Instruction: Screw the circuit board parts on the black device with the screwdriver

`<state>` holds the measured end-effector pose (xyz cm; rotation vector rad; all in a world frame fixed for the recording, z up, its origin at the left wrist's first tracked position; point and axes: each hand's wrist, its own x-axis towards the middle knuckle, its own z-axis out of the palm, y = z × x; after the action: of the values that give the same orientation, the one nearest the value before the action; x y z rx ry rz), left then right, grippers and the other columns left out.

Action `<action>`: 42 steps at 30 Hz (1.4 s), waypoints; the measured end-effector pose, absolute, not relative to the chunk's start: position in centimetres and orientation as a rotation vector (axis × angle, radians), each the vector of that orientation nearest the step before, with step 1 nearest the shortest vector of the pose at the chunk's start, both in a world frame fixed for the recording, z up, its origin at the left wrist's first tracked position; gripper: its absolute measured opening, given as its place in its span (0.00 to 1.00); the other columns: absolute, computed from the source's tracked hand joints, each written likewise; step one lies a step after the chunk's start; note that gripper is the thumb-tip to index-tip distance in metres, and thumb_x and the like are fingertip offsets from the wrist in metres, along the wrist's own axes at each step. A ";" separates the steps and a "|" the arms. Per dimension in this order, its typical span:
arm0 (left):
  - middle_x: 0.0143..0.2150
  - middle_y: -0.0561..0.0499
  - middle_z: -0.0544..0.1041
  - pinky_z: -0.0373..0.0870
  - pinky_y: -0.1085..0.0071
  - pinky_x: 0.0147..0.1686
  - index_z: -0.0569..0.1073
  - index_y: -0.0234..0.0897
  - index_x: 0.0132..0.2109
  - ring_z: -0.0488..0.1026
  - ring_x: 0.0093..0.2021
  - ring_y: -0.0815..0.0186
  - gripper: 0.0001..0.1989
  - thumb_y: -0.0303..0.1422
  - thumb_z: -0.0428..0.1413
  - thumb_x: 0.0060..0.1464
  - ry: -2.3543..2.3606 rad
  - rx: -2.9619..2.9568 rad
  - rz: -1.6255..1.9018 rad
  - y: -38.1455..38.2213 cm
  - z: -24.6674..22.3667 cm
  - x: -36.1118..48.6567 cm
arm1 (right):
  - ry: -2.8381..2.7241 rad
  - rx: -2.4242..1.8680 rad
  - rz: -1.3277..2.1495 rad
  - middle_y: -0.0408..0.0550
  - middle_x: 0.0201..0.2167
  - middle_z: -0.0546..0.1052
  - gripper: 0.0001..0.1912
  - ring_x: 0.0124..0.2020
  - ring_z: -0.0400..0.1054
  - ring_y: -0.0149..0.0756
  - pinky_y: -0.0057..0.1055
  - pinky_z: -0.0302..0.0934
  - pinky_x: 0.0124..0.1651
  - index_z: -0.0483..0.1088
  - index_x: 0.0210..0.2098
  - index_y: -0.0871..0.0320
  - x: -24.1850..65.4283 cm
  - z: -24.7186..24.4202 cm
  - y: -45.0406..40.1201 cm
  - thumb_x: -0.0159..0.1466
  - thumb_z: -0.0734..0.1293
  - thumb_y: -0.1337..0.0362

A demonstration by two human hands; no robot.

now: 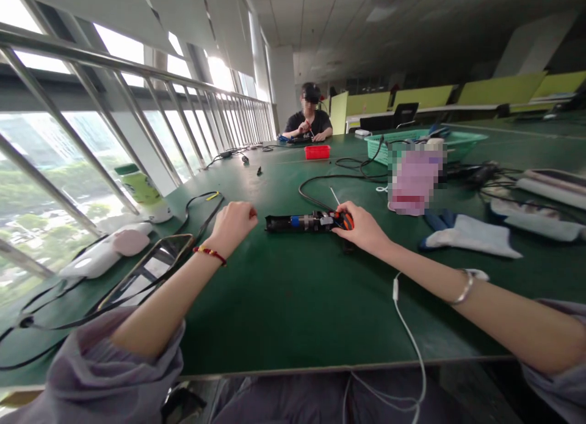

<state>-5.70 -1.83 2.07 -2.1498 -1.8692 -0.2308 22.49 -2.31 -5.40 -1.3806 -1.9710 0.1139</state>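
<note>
A black cylindrical device with a blue band and metal fittings lies crosswise on the green table. My right hand is closed around the orange-and-black handle of a screwdriver, at the device's right end. Its thin pale shaft points up and to the left. Just off the device's left end, my left hand is held with its fingers curled in. Whatever may be between those fingers is hidden.
A phone, a white device and a green-lidded cup are at left. At right are a green basket, a pink blurred object and gloves. A red tray and a seated person are farther back.
</note>
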 end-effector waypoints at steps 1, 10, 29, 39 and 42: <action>0.39 0.45 0.79 0.71 0.65 0.42 0.78 0.35 0.39 0.75 0.42 0.57 0.12 0.27 0.51 0.52 -1.770 -2.248 -0.368 -1.6 2.7 -4.7 | -1.958 -1.387 0.108 0.48 0.39 0.74 0.16 0.38 0.68 0.40 0.38 0.62 0.44 0.63 0.40 0.55 22.2 -5.5 -2.1 0.54 0.68 0.60; 0.36 0.50 0.79 0.70 0.73 0.38 0.77 0.35 0.38 0.75 0.35 0.68 0.08 0.26 0.53 0.55 -1.172 -2.729 -1.249 -0.8 -1.8 2.3 | -2.056 -1.366 0.120 0.50 0.40 0.74 0.15 0.42 0.69 0.42 0.38 0.61 0.46 0.61 0.42 0.57 20.5 -4.8 -2.1 0.56 0.66 0.62; 0.40 0.48 0.76 0.67 0.70 0.38 0.77 0.37 0.41 0.71 0.41 0.64 0.10 0.31 0.51 0.60 -1.071 -2.586 -0.782 -0.5 -3.3 2.1 | -2.079 -1.385 0.053 0.54 0.44 0.71 0.19 0.47 0.67 0.46 0.41 0.61 0.51 0.62 0.47 0.58 21.1 -5.6 -2.0 0.56 0.65 0.61; 0.39 0.50 0.76 0.67 0.70 0.42 0.78 0.38 0.40 0.70 0.41 0.65 0.08 0.31 0.54 0.58 -1.186 -2.576 -1.150 -0.9 -3.8 2.7 | -1.973 -1.353 0.066 0.56 0.48 0.66 0.28 0.51 0.64 0.46 0.40 0.61 0.52 0.59 0.53 0.60 21.1 -5.4 -2.3 0.53 0.65 0.63; 0.39 0.51 0.76 0.67 0.70 0.41 0.78 0.40 0.42 0.70 0.41 0.65 0.09 0.30 0.53 0.59 -1.082 -2.570 -1.033 -0.9 -4.0 3.0 | -1.926 -1.315 0.054 0.56 0.47 0.67 0.25 0.49 0.65 0.46 0.41 0.62 0.51 0.61 0.51 0.60 21.1 -5.5 -2.1 0.53 0.64 0.64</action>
<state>3.03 -0.92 -4.03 -2.5696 -1.0817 -1.0334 21.09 -2.13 -5.50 -1.3147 -1.9259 0.0541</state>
